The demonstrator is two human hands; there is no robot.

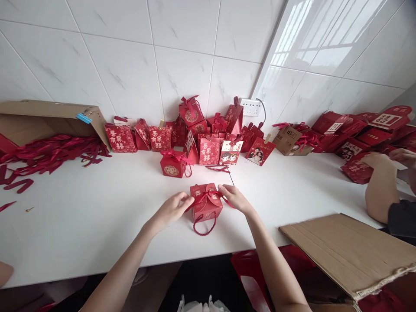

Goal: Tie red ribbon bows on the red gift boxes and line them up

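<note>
Fingers (186, 202) of the left hand (172, 210): pinching together on one end of the ribbon (208, 196), at the top left corner of the box (206, 210).
Fingers of the right hand (235, 198): pinching the other end at the top right corner, with a loose tail trailing beneath the palm.
Box: standing upright on the surface (97, 216) between both hands, flaps folded over. Its cord handle (204, 226) is hanging down the front face onto the surface.
Step in hand, as judged: tying the ribbon across the flaps. Doing it well seems to call for drawing both ends evenly, keeping the knot centred over the flaps, holding the box flat so it is not tipping, and keeping the handle out of the knot.
Tied box (173, 164): standing alone just beyond.
Heap (208, 134) of red boxes: leaning against the tiled wall.
Carton (48, 119): lying on its side at far left, spilling loose ribbons (48, 152).
Another person's hand (380, 162): resting at far right beside more boxes.
</note>
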